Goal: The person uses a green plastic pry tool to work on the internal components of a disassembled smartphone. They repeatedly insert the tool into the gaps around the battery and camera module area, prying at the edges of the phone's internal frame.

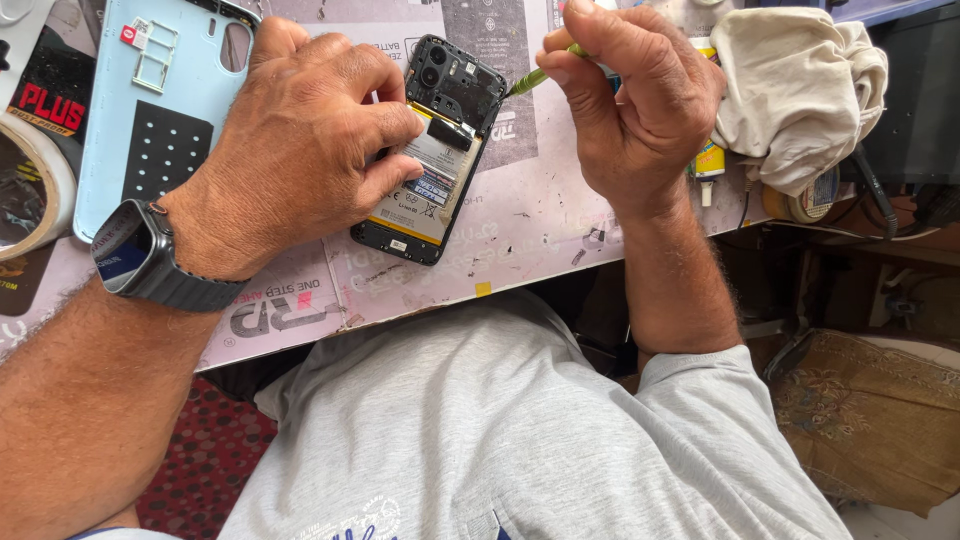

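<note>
Fingers (395, 150) of the left hand (300, 140) pressed down on an opened phone (432, 150), pinning it flat on the mat (520, 230). Beside it, the right hand (635, 95) was clenched around a green tool (540, 72), its tip just at the phone's upper edge. A pale blue back cover (150, 110) lay left of the phone. Farther out sat a cloth (800, 85), a glue tube (708, 165) and a tape roll (35, 185).
</note>
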